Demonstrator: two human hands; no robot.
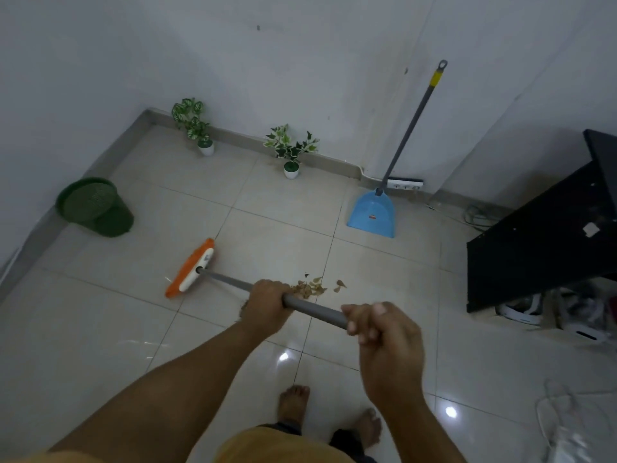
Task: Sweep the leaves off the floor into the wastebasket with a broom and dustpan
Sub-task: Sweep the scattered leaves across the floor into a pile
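Both hands grip the grey handle of a broom (pixel 230 281). My left hand (pixel 267 305) holds it lower down, my right hand (pixel 384 332) near the upper end. The broom's orange and white head (pixel 192 269) rests on the tiled floor to the left. A small pile of dry brown leaves (pixel 312 287) lies just right of my left hand, partly hidden behind it. A blue dustpan (pixel 372 213) with a long grey handle leans against the far wall. A green mesh wastebasket (pixel 95 207) stands by the left wall.
Two small potted plants (pixel 203 142) (pixel 291 162) stand along the back wall. A black cabinet (pixel 541 235) with clutter beneath it fills the right side. A power strip (pixel 405 184) and cables lie near the dustpan. My bare feet (pixel 293 406) are at the bottom.
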